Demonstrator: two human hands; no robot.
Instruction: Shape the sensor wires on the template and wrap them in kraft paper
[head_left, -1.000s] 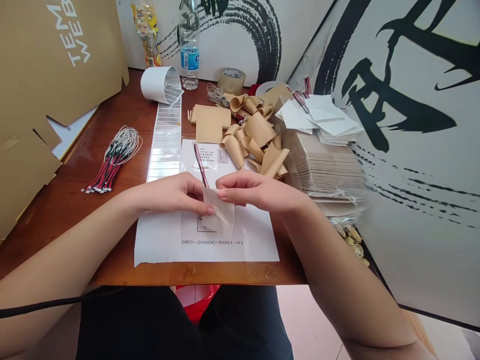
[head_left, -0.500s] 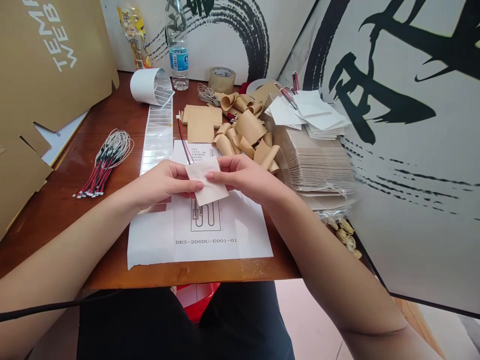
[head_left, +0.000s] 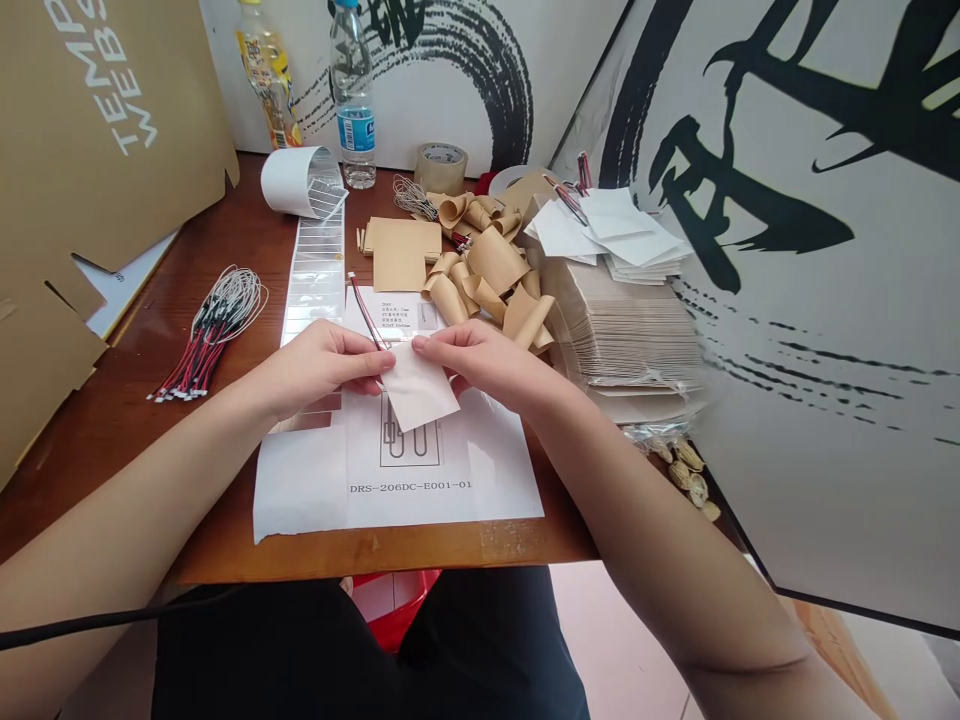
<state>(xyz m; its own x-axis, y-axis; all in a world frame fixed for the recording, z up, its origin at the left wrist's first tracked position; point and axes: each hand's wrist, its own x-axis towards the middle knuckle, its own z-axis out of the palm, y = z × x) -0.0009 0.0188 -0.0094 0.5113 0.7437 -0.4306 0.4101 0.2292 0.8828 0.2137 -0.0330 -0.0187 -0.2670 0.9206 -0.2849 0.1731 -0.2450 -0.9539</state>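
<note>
A cramped workspace walled by brush-painted panels and a flattened cardboard sheet [head_left: 97, 130] holds a reddish wooden surface [head_left: 112, 470], crowded with paper and wiring. On the right stands a tall stack of kraft paper sleeves [head_left: 622, 330], topped at the far side by loose white cards [head_left: 622, 235]. Curled kraft pieces [head_left: 487, 260] lie heaped at the far centre, while a bundle of red-and-black wire leads [head_left: 214, 335] rests at left beside a strip of clear labels [head_left: 315, 280]. A printed sheet [head_left: 435, 490] marked DRS-206DC-E001-01 lies near the edge, directly below the person's hands.

Over it, a pale paper square [head_left: 418, 395] hangs tilted from the fingers. The right hand [head_left: 480, 360] is nearly closed, pinching the square's upper edge. The left hand [head_left: 319, 368] is curled almost shut, its fingertips at the square's left edge and beside the end of a single red-and-black wire lead [head_left: 366, 312]; exactly what they grip is hidden. The thin square could slip if the pinch loosens, and the lead, lying across the printed sheet, could shift or snag if pulled.
</note>
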